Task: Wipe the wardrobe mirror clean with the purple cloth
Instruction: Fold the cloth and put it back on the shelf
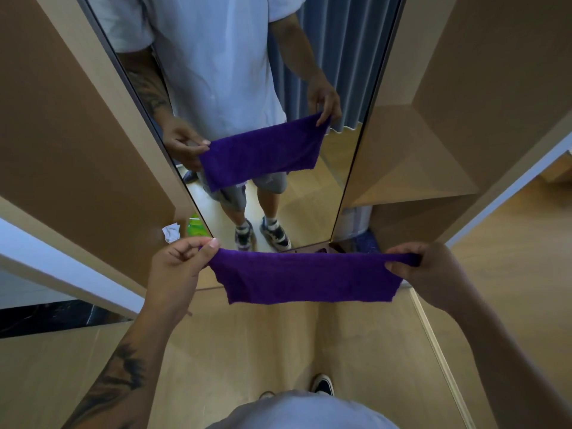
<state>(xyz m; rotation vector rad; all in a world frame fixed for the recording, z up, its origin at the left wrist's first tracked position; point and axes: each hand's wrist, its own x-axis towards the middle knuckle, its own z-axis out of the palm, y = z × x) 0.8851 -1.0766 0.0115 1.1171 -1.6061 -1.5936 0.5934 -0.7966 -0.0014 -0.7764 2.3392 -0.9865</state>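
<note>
The left hand [181,263] pinches one top corner of the cloth [306,277] between thumb and curled forefinger, and the right hand [424,270] grips the opposite corner with its fingers folded round the edge, thumb underneath. Between them the cloth hangs stretched flat, a purple band held out in front of the body, well clear of the mirror [247,88] and not touching the glass at all. The mirror stands straight ahead, a tall narrow pane set between tan wardrobe panels [77,119], and it shows the same cloth and both arms back. Down by its lower left corner lie a crumpled white paper [171,233] and a green packet [195,226] on the floor. From where I stand the wiping has not begun; this looks like spreading or folding the cloth to get it ready. To do that well I would fold it into a thick pad that fits one palm, so a flat face meets the glass and no loose corner trails. Then start high on the pane and work down in overlapping strokes, pressing evenly, and turn the pad to a fresh face once one side is soiled.
</note>
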